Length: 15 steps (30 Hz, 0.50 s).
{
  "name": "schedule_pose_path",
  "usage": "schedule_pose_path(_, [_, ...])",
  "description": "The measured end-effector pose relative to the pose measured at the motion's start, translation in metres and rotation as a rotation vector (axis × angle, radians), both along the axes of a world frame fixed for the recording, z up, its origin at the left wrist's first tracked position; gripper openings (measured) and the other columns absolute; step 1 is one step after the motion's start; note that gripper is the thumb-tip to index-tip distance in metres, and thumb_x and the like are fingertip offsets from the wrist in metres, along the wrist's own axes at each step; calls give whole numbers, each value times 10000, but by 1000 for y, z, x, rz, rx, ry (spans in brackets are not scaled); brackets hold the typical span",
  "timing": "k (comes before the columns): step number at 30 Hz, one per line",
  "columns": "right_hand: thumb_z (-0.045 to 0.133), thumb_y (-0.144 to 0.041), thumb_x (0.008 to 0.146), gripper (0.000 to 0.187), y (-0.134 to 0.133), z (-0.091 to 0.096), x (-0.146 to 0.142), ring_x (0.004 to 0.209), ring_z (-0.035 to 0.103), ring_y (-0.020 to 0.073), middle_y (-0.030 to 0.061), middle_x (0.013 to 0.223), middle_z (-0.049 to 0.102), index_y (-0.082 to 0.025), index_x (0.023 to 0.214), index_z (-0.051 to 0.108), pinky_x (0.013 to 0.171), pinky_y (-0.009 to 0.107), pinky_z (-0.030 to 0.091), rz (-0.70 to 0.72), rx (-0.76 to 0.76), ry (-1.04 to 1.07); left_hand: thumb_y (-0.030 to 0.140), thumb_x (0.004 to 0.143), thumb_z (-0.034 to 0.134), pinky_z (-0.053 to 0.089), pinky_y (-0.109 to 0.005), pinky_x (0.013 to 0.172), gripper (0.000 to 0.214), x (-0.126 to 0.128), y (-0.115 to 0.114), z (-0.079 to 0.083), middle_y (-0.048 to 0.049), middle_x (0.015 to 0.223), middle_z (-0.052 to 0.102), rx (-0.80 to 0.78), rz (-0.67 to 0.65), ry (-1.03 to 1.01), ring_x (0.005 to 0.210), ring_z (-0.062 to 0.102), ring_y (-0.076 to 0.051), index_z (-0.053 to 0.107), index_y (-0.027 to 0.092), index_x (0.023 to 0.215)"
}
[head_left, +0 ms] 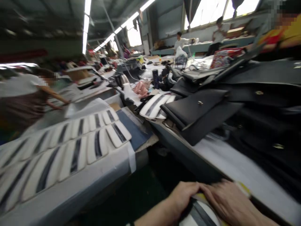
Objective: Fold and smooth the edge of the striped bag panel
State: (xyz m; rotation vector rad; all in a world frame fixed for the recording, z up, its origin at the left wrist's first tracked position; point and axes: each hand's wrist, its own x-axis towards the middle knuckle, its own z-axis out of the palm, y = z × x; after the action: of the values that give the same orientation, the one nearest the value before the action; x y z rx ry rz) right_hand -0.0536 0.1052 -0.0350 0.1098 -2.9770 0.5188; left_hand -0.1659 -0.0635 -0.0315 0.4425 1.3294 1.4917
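Note:
At the bottom of the head view, both hands are close together around a white panel with a dark stripe point(199, 215). My left hand point(182, 196) is closed on the panel's left edge, thumb side toward the other hand. My right hand point(227, 199) curls over the panel's far right edge, its fingertips partly hidden and a little blurred. Bits of a yellow item point(243, 188) show beside and between the hands; its kind is unclear. More striped white panels point(76, 153) lie in two overlapping rows on the table to the left.
Black flat pieces with metal clasps point(199, 103) are piled on the right-hand table point(225, 157). A dark gap separates the two tables. Behind are a blue board point(134, 128), a pink fan point(140, 89) and another stack of striped panels point(156, 105). People work at left and farther back.

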Motion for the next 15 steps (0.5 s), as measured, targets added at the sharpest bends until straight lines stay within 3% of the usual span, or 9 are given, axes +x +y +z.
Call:
schedule_pose_path(2, [278, -330, 1026, 467, -12, 27, 0, 560, 593, 178, 31, 671, 695, -234, 781, 665, 581, 362, 169, -47, 147, -155, 457, 853, 583, 382, -379, 1038, 466, 0, -1, -1, -102, 1161, 682, 38, -60, -74, 1154, 573, -292, 680, 139, 1178])
schedule_pose_path(5, [185, -372, 1044, 574, -18, 46, -5, 574, 596, 163, 50, 676, 694, -196, 735, 635, 598, 363, 155, -104, 195, -262, 457, 879, 583, 355, -401, 1065, 470, -6, -2, -5, -98, 1211, 662, 15, -119, -98, 1190, 550, -296, 639, 162, 1242])
schedule_pose_path(10, [204, -411, 1042, 596, -11, 41, 18, 592, 617, 133, 26, 682, 704, -191, 680, 623, 592, 331, 206, -232, 75, -349, 473, 892, 572, 347, -410, 1072, 427, -10, -6, -2, -76, 1259, 639, -31, -192, 1, 1199, 541, -297, 655, 216, 1222])
schedule_pose_path(15, [48, -382, 1045, 735, -7, 32, 31, 551, 631, 133, 48, 632, 693, -181, 658, 639, 537, 289, 236, -493, 73, -361, 474, 886, 594, 364, -366, 1056, 442, -9, -6, -4, -71, 1272, 630, -5, -198, -63, 1195, 542, -272, 635, 224, 1248])
